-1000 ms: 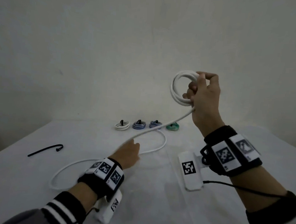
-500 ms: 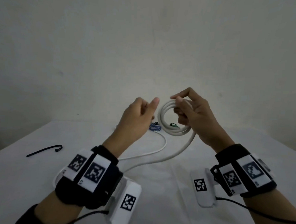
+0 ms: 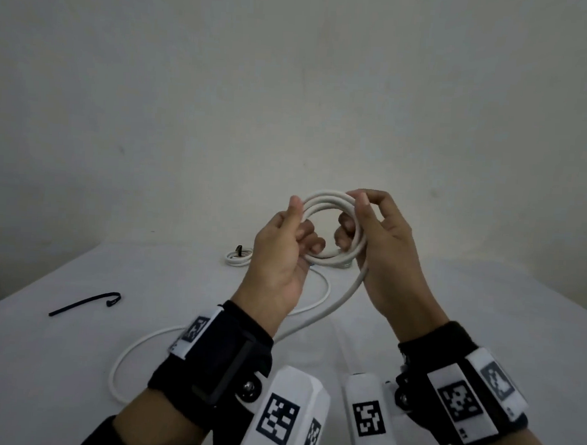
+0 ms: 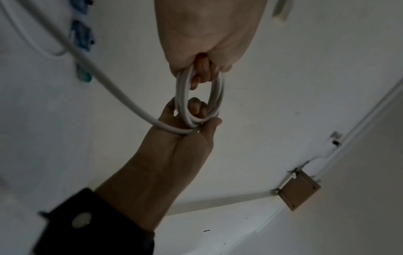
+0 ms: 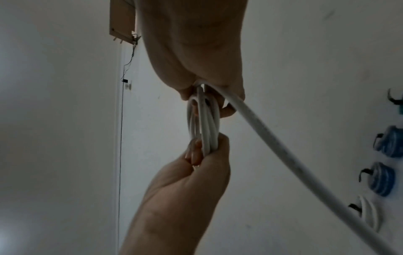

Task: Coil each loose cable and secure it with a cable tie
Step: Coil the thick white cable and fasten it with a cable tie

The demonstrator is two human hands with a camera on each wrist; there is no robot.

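I hold a white cable wound into a small coil [image 3: 327, 201] above the table. My left hand [image 3: 304, 223] pinches the coil's left side between thumb and curled fingers. My right hand [image 3: 353, 218] grips the right side, thumb on top. The wrist views show the same coil [image 4: 200, 96] [image 5: 205, 124] held between both hands. The loose tail [image 3: 348, 290] drops from my right hand to the table and ends in a wide loop [image 3: 125, 359] at the front left. A black cable tie [image 3: 84, 303] lies on the table at the left, away from both hands.
A tied white coil [image 3: 237, 255] lies at the back of the white table [image 3: 501, 318]. The right wrist view shows two tied blue coils [image 5: 390, 143] [image 5: 381, 179] and a white one [image 5: 368, 212] beside it. A plain wall stands close behind the table.
My left hand rose from the table and took hold of the coil's left side. My right hand lowered the coil toward the middle, and it has gained a turn.
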